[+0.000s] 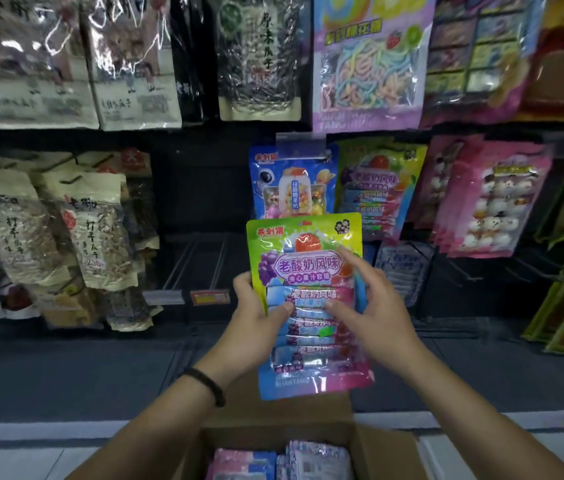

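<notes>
A bright candy bag (311,271), green at the top and blue-pink lower down, is held upright in front of the store rack. My left hand (256,317) grips its left edge, thumb across the front. My right hand (370,306) lies over the bag's right side with fingers spread on the front and thumb touching the middle. An identical bag (377,181) hangs on the rack behind, next to a blue candy bag (291,181).
An open cardboard box (374,452) holding more packets sits below my arms. Sunflower seed bags (96,230) hang at left, pink marshmallow packs (495,202) at right. Bare hooks (200,261) jut out left of the held bag. Rainbow candy bag (370,60) hangs above.
</notes>
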Demonstrator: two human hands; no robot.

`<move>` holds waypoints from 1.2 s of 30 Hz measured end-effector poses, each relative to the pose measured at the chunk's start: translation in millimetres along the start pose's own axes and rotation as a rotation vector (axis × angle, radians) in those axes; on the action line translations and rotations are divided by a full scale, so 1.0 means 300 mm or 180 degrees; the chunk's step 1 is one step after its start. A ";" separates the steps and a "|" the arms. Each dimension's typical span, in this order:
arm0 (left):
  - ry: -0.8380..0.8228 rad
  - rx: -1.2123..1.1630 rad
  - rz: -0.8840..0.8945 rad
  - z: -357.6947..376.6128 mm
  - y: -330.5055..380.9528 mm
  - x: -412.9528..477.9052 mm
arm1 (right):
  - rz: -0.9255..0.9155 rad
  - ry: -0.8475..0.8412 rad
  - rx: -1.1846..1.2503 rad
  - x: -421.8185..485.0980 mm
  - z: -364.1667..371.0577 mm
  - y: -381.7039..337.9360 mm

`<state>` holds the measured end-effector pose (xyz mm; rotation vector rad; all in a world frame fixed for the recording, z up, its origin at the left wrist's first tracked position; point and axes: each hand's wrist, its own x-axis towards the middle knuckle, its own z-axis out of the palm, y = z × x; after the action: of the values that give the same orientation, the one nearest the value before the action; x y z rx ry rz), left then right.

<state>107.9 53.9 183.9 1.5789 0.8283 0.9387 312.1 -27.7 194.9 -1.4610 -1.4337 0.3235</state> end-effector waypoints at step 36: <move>0.0003 0.2311 0.1248 0.416 0.274 0.641 | 0.0231 0.1033 0.0085 0.454 -0.355 0.231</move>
<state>308.8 153.8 278.6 2.4334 0.9364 0.9615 469.2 56.4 248.8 -1.4701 -1.1146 0.1409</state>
